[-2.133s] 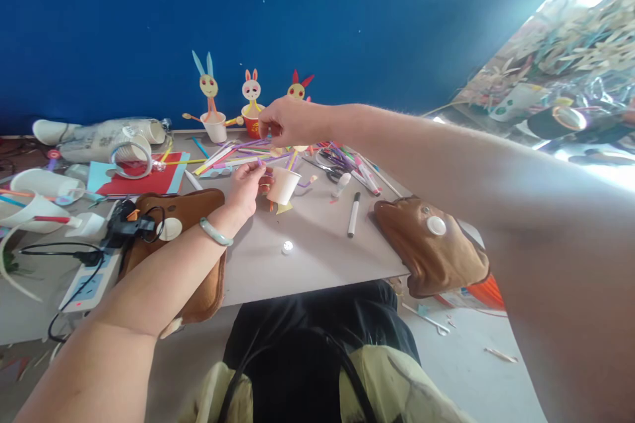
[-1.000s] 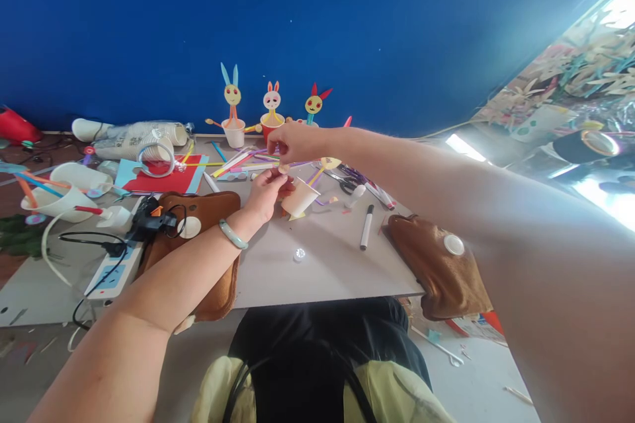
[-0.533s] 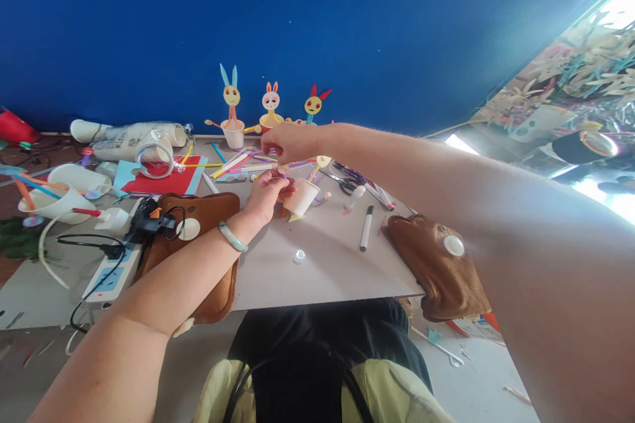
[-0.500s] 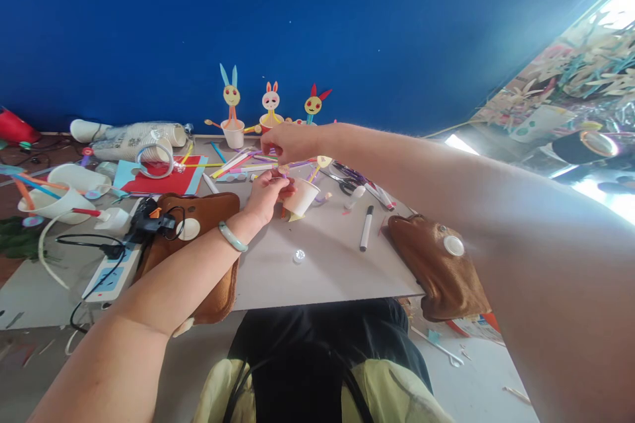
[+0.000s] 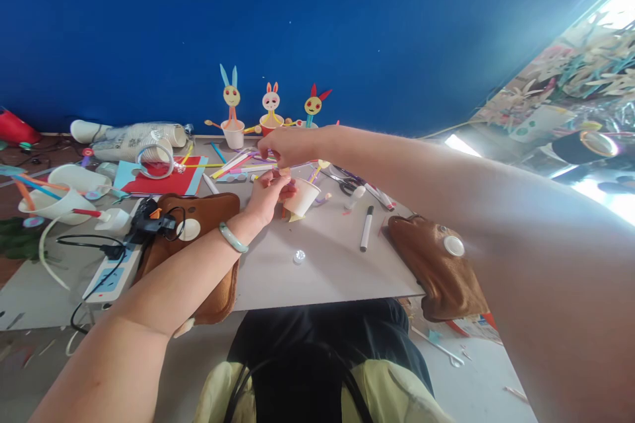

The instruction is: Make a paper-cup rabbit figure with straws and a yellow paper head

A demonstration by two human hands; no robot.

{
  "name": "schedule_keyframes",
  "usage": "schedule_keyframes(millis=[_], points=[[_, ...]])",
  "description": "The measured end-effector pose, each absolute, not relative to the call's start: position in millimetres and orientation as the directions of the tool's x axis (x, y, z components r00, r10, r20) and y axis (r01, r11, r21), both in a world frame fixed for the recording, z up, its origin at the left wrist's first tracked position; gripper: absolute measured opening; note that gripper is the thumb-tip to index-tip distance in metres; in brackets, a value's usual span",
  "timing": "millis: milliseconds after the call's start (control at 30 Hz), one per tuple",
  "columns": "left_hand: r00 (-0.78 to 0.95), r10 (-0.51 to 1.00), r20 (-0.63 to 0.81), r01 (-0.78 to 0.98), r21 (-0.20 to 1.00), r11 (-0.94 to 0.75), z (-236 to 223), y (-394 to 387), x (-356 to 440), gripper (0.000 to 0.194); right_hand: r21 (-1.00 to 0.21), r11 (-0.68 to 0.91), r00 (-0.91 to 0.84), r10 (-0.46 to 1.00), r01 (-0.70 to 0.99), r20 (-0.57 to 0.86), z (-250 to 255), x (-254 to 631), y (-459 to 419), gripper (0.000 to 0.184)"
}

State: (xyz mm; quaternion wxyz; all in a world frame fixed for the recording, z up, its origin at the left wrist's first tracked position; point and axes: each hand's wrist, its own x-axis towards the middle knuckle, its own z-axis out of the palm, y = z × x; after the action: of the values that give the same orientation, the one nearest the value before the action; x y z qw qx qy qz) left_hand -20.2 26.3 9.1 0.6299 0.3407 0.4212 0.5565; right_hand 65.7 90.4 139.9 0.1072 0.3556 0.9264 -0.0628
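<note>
My left hand (image 5: 262, 195) grips a small white paper cup (image 5: 302, 197) tilted on its side just above the grey table (image 5: 317, 264); purple and yellow straws poke out of the cup. A green bangle (image 5: 232, 238) circles that wrist. My right hand (image 5: 288, 145) hovers right above it with fingers pinched together on a small piece near the cup's straws; what it pinches is too small to name. Behind the hands lies a heap of coloured straws (image 5: 238, 162).
Three cup-and-straw bunny figures (image 5: 270, 109) stand at the blue wall. Brown pads lie at left (image 5: 198, 238) and right (image 5: 436, 264). A black marker (image 5: 366, 228), scissors (image 5: 344, 182), a tape roll (image 5: 155, 160), red paper (image 5: 159, 182), a glue gun (image 5: 149, 218) and power strip (image 5: 112, 271) surround me.
The camera has swung left since the oldest frame. My right hand dropped slightly closer to my left hand and the cup; the cup stays tilted in my left hand.
</note>
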Motion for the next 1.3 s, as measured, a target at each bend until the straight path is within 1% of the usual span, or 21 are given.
schedule_keyframes(millis=[167, 233, 333, 467, 533, 633, 767, 833, 933, 1000, 1067, 1100, 1167, 1233, 1300], points=[[0.031, 0.988, -0.151, -0.418, 0.896, 0.15, 9, 25, -20, 0.012, -0.029, 0.747, -0.729, 0.639, 0.664, -0.247, 140, 64, 90, 0.047], [0.027, 0.988, -0.153, -0.426, 0.892, 0.15, 9, 24, -20, 0.012, -0.031, 0.746, -0.73, 0.642, 0.665, -0.235, 139, 63, 90, 0.041], [0.027, 0.989, -0.146, -0.437, 0.888, 0.143, 8, 24, -19, 0.016, -0.065, 0.718, -0.716, 0.673, 0.693, -0.185, 137, 61, 90, 0.034], [0.023, 0.991, -0.129, -0.432, 0.893, 0.127, 7, 25, -19, 0.022, -0.134, 0.69, -0.703, 0.698, 0.712, -0.137, 135, 60, 90, 0.039], [0.023, 0.992, -0.121, -0.432, 0.894, 0.119, 6, 25, -19, 0.022, -0.112, 0.702, -0.711, 0.69, 0.703, -0.139, 135, 61, 89, 0.04], [0.023, 0.994, -0.103, -0.432, 0.896, 0.102, 4, 25, -19, 0.024, -0.052, 0.746, -0.743, 0.65, 0.664, -0.159, 135, 64, 89, 0.047], [0.021, 0.997, -0.081, -0.432, 0.898, 0.082, 2, 24, -19, 0.031, -0.032, 0.761, -0.753, 0.633, 0.648, -0.182, 135, 67, 89, 0.049], [0.021, 0.997, -0.081, -0.423, 0.903, 0.082, 2, 24, -19, 0.035, -0.026, 0.761, -0.752, 0.635, 0.648, -0.175, 134, 68, 89, 0.046], [0.025, 0.996, -0.085, -0.412, 0.907, 0.088, 3, 24, -19, 0.038, -0.027, 0.754, -0.75, 0.647, 0.656, -0.138, 136, 71, 87, 0.034], [0.028, 0.996, -0.087, -0.409, 0.908, 0.091, 3, 25, -19, 0.04, -0.016, 0.732, -0.731, 0.678, 0.681, -0.079, 141, 75, 82, 0.026], [0.03, 0.996, -0.084, -0.409, 0.908, 0.089, 2, 25, -19, 0.041, -0.009, 0.691, -0.691, 0.723, 0.723, 0.015, 145, 84, 73, 0.021], [0.031, 0.996, -0.082, -0.41, 0.908, 0.087, 2, 25, -19, 0.041, -0.02, 0.666, -0.663, 0.745, 0.746, 0.068, 146, 91, 67, 0.019], [0.034, 0.996, -0.078, -0.412, 0.907, 0.086, 1, 25, -19, 0.04, -0.089, 0.607, -0.592, 0.792, 0.79, 0.148, 144, 106, 51, 0.017], [0.037, 0.996, -0.084, -0.409, 0.908, 0.092, 2, 25, -19, 0.039, -0.199, 0.566, -0.53, 0.822, 0.8, 0.208, 134, 126, 33, 0.014], [0.042, 0.995, -0.094, -0.4, 0.911, 0.103, 3, 24, -20, 0.036, -0.347, 0.503, -0.449, 0.864, 0.791, 0.229, 115, 147, 14, 0.009]])
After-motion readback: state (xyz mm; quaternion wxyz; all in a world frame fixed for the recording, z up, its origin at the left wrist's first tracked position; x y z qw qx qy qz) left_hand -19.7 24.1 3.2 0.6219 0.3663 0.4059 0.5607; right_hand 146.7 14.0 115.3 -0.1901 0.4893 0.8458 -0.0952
